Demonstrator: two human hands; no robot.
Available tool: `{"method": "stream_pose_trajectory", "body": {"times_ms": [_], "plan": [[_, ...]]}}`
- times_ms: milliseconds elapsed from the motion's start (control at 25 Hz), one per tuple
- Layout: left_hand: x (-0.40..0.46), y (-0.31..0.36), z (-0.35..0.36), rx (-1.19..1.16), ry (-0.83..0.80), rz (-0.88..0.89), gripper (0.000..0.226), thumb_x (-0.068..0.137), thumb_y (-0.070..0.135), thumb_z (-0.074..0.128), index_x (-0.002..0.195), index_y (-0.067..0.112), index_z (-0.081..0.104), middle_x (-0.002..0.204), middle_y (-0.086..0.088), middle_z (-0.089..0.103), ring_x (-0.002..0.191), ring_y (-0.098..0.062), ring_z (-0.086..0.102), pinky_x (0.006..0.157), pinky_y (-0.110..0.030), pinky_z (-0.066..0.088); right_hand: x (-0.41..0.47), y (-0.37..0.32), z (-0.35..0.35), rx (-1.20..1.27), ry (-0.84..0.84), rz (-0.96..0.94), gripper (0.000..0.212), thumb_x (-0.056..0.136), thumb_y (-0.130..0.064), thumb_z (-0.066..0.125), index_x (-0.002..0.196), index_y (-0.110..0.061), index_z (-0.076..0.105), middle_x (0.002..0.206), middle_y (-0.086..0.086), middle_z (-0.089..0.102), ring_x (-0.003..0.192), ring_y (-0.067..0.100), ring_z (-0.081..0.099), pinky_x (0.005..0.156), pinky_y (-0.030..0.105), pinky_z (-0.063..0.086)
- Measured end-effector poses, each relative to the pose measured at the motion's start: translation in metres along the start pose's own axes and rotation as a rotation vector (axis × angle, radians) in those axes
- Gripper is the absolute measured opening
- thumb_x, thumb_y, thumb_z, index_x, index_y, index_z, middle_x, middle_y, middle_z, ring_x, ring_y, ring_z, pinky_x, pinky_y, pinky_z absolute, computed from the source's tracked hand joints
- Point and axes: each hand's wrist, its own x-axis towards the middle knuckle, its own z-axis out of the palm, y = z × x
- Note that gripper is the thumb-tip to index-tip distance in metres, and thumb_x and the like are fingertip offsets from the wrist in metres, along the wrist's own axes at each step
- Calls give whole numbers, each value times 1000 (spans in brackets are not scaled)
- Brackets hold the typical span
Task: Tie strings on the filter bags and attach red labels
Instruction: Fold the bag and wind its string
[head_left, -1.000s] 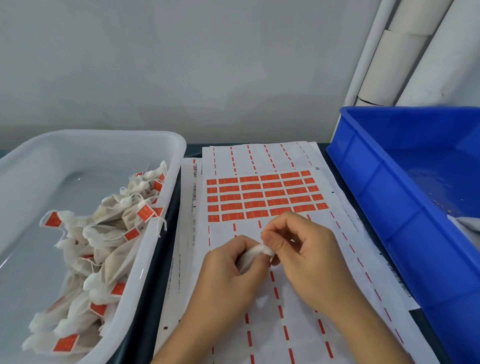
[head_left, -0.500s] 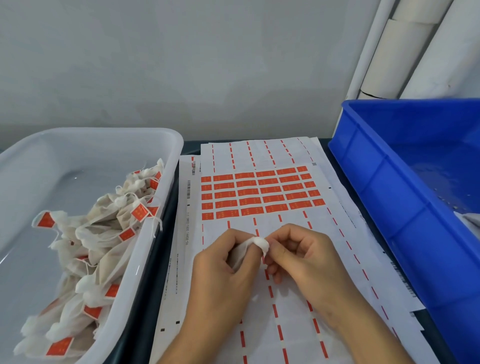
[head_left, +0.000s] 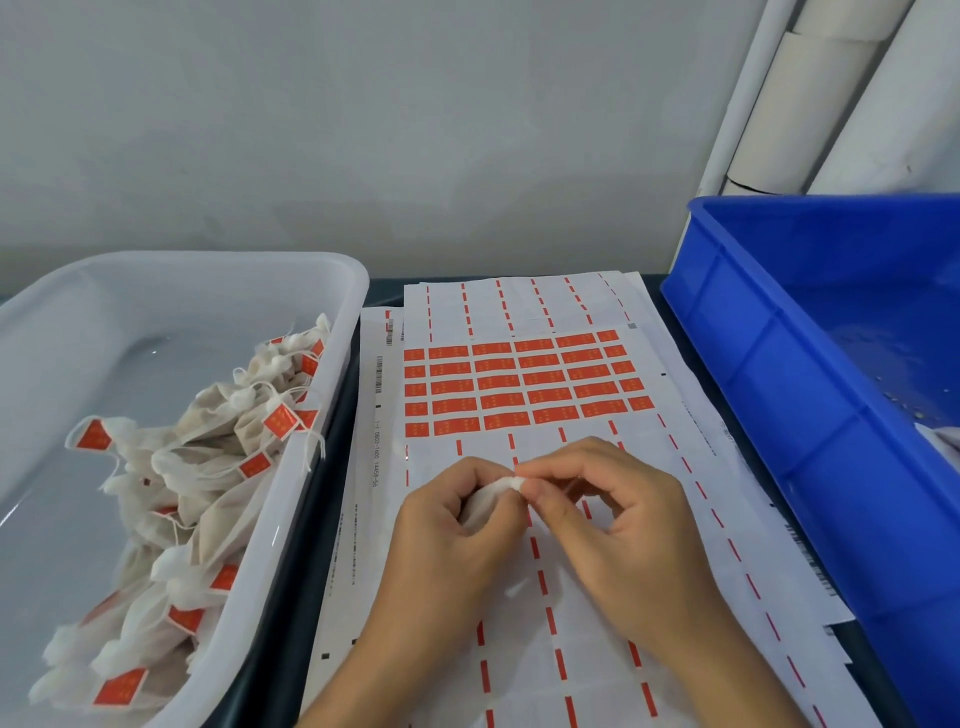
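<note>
Filter bag (head_left: 488, 501) at centre frame, small, white, soft, bunched at its neck; held just above the label sheet (head_left: 524, 384). Left hand (head_left: 447, 535) curls round the bag's body, thumb and forefinger up at the gathered top. Right hand (head_left: 618, 519) meets it there, fingertips pinching at the neck; I judge it is working the string, though the string itself is too fine to make out. No red label on this bag that I can see, so tying seems in hand and labelling is left. Sheet under the hands: five rows of red labels (head_left: 519, 382) remain at upper centre, the rows below stripped to red dashes. White tub (head_left: 332, 415) at left holds a heap of finished bags (head_left: 208, 467), tied and red-tagged, a fair batch done. Blue bin (head_left: 779, 395) at right; white cloth shows at its edge, likely bags still to do.
</note>
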Motion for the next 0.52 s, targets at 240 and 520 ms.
{"method": "stream_pose_trajectory", "body": {"times_ms": [240,520], "plan": [[6,2,-9,-106,-173,-76,31,97,43,65,77,20,74,72,-3,66,67,-7,57,67,-18,50,0,0,2,120,87,75,9,86,-42,69,95,-38,70,91,-24,72,94,3,71,80,14,58],[6,0,-7,-129,-139,-84,30,101,33,59,81,20,78,82,-10,73,82,-25,71,83,-29,60,-6,4,3,-100,115,-219,17,91,-29,71,108,-32,69,100,-25,69,97,-2,68,84,6,51]]}}
